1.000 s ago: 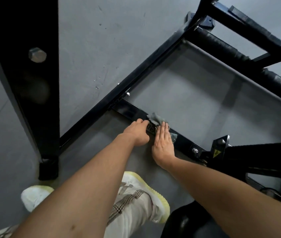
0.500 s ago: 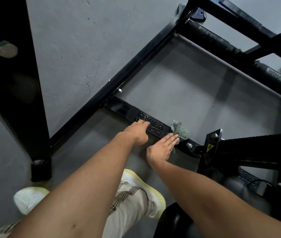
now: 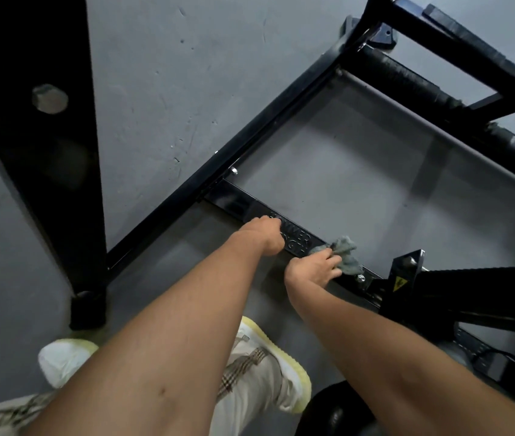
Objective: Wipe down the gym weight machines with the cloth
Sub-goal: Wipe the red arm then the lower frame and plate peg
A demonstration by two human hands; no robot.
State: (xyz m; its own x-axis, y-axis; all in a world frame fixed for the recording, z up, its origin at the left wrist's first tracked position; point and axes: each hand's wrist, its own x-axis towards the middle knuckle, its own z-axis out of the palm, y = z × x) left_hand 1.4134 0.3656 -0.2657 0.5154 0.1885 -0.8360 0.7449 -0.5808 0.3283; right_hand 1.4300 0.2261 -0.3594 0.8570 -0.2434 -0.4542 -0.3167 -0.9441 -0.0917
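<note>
Two lines of raised lettering are carried on the black crossbar point(image 3: 237, 198), just left of the right hand point(image 3: 312, 269), by which a bunched grey cloth point(image 3: 346, 250) is pinched against the bar's top face. The upper line appears to end in "MER". The lower line is too blurred to be read, and the start of both is covered by the left hand point(image 3: 264, 232), which is set on the bar with its fingers bent over. Whether the bar is clasped cannot be told, since the fingertips are hidden. Just right of the cloth a bolt point(image 3: 360, 277) is seen, and beyond it a bracket point(image 3: 407, 262) bearing a yellow warning sticker point(image 3: 400, 283) whose dark symbol cannot be made out. Far above and right of the grip, white writing on a padded roller point(image 3: 423, 86) is cut off by the frame edge. Nearer the person than the grip, a white shoe point(image 3: 287, 366) with a yellow sole is partly hidden by the left forearm.
</note>
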